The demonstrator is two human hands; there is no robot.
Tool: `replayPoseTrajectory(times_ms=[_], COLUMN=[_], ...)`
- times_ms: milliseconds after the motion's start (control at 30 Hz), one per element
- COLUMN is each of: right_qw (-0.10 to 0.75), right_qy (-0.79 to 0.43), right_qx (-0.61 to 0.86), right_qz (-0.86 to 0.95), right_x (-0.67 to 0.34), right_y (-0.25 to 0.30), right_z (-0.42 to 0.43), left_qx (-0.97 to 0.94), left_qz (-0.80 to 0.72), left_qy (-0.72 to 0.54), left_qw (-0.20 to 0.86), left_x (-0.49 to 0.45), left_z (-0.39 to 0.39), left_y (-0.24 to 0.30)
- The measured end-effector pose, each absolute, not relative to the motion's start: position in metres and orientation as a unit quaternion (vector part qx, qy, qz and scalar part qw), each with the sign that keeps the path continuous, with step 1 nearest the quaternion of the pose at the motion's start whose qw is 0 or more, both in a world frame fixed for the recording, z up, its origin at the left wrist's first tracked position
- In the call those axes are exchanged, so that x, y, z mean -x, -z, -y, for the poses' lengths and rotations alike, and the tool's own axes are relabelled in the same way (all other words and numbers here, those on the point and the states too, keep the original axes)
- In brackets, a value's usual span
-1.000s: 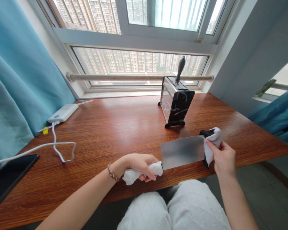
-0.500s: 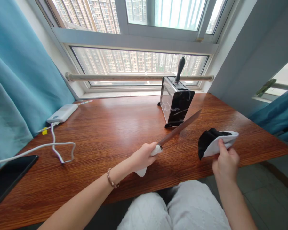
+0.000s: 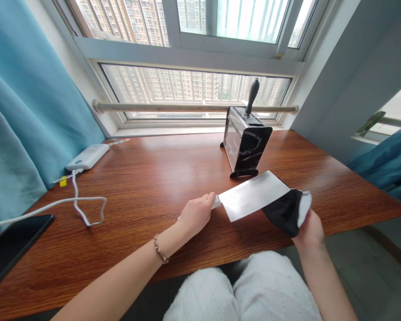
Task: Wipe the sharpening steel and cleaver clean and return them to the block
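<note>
My left hand (image 3: 198, 215) is closed round the pale handle of a cleaver (image 3: 254, 196). The broad, shiny blade faces up and points right, above the table. In my right hand (image 3: 310, 228) is a black and white cloth (image 3: 285, 211), bunched between the fingers. Its black side lies against the underside of the blade near the far end; how far it reaches beneath the metal is hidden. Beyond the blade stands a knife block (image 3: 249, 142) with a black front, and one black-handled tool (image 3: 252, 96) stands upright in its top.
The wooden table (image 3: 153, 165) runs up to the window. At its left are a white power bank (image 3: 87, 157), a white cable (image 3: 76, 191) and a dark tablet (image 3: 13, 249). A blue curtain (image 3: 30, 111) hangs at the left edge.
The cleaver has turned from edge-on to showing its broad side, with its far end lower. My right hand has brought the cloth left, against the blade.
</note>
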State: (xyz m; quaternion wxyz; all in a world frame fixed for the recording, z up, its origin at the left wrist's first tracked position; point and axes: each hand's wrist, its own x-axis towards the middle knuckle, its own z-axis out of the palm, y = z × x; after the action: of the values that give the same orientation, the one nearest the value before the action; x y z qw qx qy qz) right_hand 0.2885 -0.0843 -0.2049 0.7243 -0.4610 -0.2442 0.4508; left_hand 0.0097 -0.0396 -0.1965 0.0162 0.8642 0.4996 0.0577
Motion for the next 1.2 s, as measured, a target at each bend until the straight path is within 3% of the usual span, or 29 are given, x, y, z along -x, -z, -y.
replayPoseTrajectory(times_ms=[200,300,367,433,567,767,1000,1200], right_qw=[0.785,0.819,0.766,0.639,0.414,0.239,0.183,0.253], right_qy=[-0.433,-0.257,-0.083,0.010,-0.039,-0.052,-0.038,-0.021], right_qx=[0.424,0.491,0.593,0.662,0.598,0.543,0.533,0.607], right_qz=[0.130,0.147,0.234,0.391,0.685,0.804,0.825,0.753], right_x=[-0.291,-0.285,-0.280,-0.273,-0.258,-0.245,-0.234,-0.260], right_y=[0.189,0.184,0.181,0.180,0.185,0.195,0.188,0.212], right_z=[0.088,0.094,0.099,0.102,0.096,0.090,0.094,0.085], left_qx=[-0.851,-0.856,-0.859,-0.862,-0.863,-0.853,-0.857,-0.860], left_qz=[-0.522,-0.516,-0.511,-0.506,-0.504,-0.522,-0.513,-0.509], left_qy=[-0.043,-0.038,-0.038,-0.036,-0.032,-0.020,-0.025,-0.022], left_qw=[0.016,0.006,-0.001,-0.005,-0.010,-0.010,-0.027,-0.033], left_x=[-0.007,-0.009,-0.010,-0.011,-0.013,-0.015,-0.015,-0.016], left_z=[0.037,0.038,0.039,0.040,0.042,0.044,0.044,0.045], left_y=[0.202,0.201,0.200,0.200,0.200,0.200,0.200,0.200])
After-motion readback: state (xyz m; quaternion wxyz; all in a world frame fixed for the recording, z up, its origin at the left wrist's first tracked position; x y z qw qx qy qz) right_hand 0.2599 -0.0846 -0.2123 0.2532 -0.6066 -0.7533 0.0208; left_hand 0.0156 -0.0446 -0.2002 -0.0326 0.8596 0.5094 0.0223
